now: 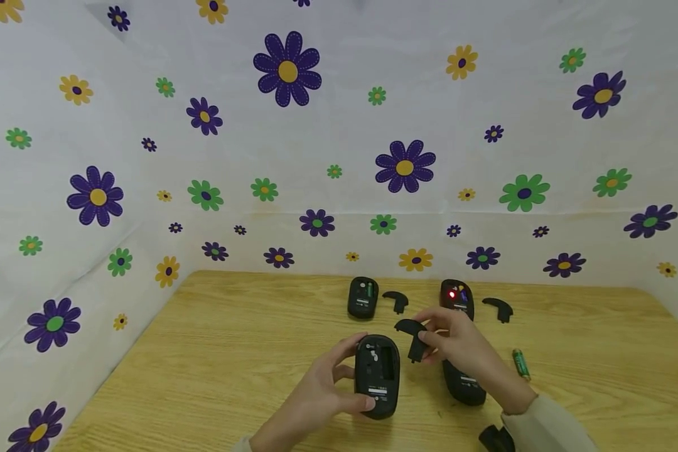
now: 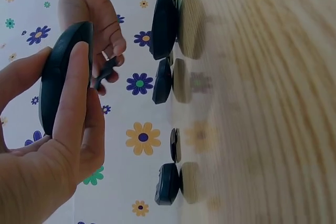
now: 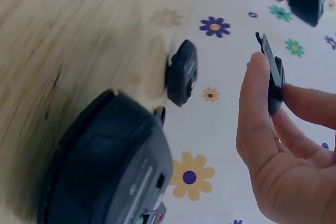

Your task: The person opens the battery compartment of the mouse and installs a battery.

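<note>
My left hand (image 1: 329,388) grips a black computer mouse (image 1: 377,376) by its sides, underside up. Its battery slot (image 1: 390,363) is uncovered and looks dark inside. To the right, and apart from that mouse, my right hand (image 1: 457,342) pinches a black T-shaped battery cover (image 1: 415,349) between thumb and fingers. The left wrist view shows the held mouse (image 2: 67,77) edge-on, with fingers along both sides. In the right wrist view the cover (image 3: 274,80) sits between the thumb and fingertips, in the air.
At the back lie an overturned mouse (image 1: 363,300) with a green battery in it, a loose cover (image 1: 397,301), a mouse with a red light (image 1: 456,294) and another cover (image 1: 499,308). Another mouse (image 1: 466,386), a green battery (image 1: 521,364) and a cut-off black object (image 1: 496,438) lie at right.
</note>
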Action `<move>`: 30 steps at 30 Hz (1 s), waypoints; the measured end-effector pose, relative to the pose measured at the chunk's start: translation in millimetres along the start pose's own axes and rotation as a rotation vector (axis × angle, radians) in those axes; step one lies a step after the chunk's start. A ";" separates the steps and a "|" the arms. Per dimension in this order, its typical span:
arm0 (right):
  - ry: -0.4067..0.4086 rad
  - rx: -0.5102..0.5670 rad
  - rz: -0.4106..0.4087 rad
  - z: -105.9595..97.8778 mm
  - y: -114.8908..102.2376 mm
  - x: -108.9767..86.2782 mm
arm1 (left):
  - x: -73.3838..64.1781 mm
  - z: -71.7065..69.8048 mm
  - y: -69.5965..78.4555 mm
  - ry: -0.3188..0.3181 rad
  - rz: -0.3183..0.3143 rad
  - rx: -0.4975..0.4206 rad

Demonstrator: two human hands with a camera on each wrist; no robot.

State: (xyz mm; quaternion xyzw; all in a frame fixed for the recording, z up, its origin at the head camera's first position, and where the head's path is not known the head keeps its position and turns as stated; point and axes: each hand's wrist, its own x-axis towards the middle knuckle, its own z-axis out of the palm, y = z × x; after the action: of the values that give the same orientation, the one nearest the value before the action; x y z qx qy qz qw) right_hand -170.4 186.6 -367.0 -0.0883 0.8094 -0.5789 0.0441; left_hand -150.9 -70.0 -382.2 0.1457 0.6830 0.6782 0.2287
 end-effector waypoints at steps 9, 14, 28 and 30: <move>-0.142 -0.105 0.042 4.9 8.4 11.6 | -6.2 -15.6 -1.9 0.014 0.022 -0.009; -0.163 -0.212 0.063 9.7 9.7 15.4 | -6.3 -19.2 -0.7 0.019 0.024 -0.015; -0.108 -0.387 0.076 8.6 7.2 16.3 | -3.5 -16.3 -2.9 0.005 0.038 -0.015; -0.100 -0.370 0.082 2.8 6.1 15.1 | -3.1 -14.9 -3.2 -0.003 0.046 -0.016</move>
State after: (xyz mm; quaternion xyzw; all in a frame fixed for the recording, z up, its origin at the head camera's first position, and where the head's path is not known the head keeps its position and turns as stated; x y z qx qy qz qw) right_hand -185.2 183.0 -373.2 -0.0904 0.9016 -0.4131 0.0911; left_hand -155.5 -84.4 -385.4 0.1604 0.6739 0.6884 0.2151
